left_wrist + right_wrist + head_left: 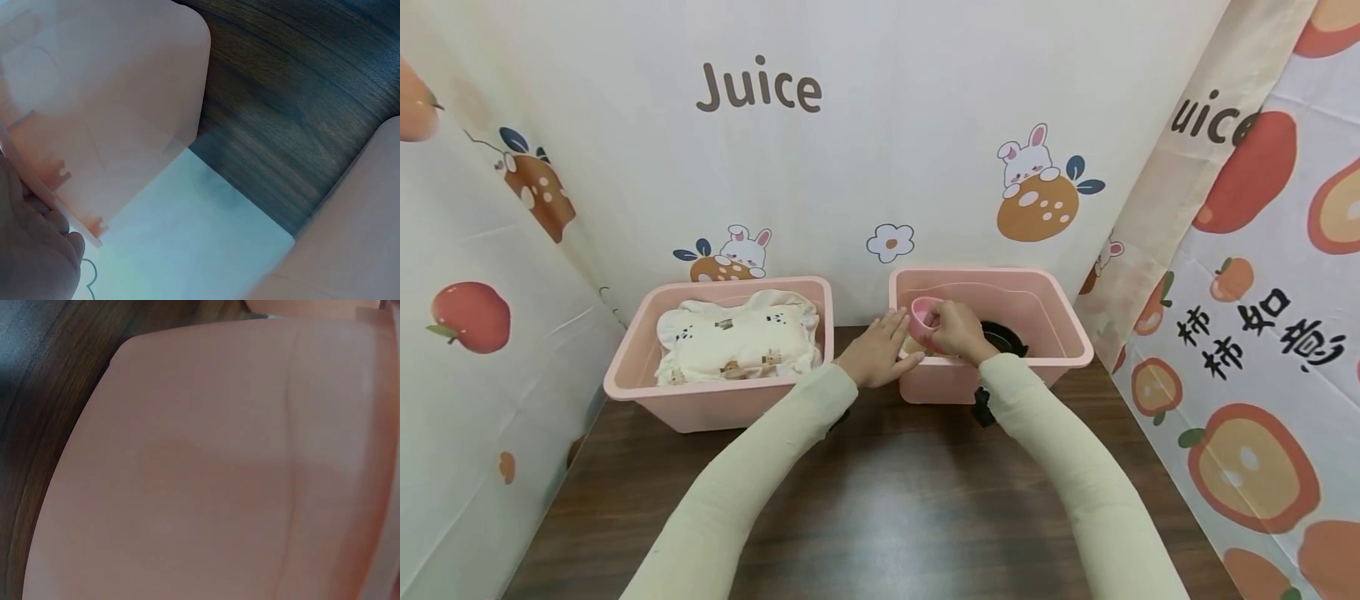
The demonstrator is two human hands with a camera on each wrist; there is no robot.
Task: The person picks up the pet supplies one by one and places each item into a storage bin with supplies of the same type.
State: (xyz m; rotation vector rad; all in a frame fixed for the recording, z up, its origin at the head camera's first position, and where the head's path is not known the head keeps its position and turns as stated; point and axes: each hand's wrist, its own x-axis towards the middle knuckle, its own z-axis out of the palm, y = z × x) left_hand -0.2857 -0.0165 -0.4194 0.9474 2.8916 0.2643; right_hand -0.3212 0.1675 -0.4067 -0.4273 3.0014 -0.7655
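Note:
My right hand [958, 332] reaches into the right pink bin [1037, 304] and pinches the rim of a small pink cup [921, 312], which is tilted near the bin's left end. The fingers of my left hand [877, 348] lie straight along the left rim of that bin; the left wrist view shows this hand [40, 250] right at the rim. Beside my right hand, a round black item [1003, 338] lies inside, partly hidden by the hand. Something pale shows under the cup. Only the bin's outer wall [187, 462] fills the right wrist view.
To the left stands another pink bin [715, 402], holding a cream pillow [741, 337] with a ruffled edge and small animal prints. Both bins stand on a dark wooden table [895, 500] against a printed curtain [880, 142]. More printed cloth hangs at both sides.

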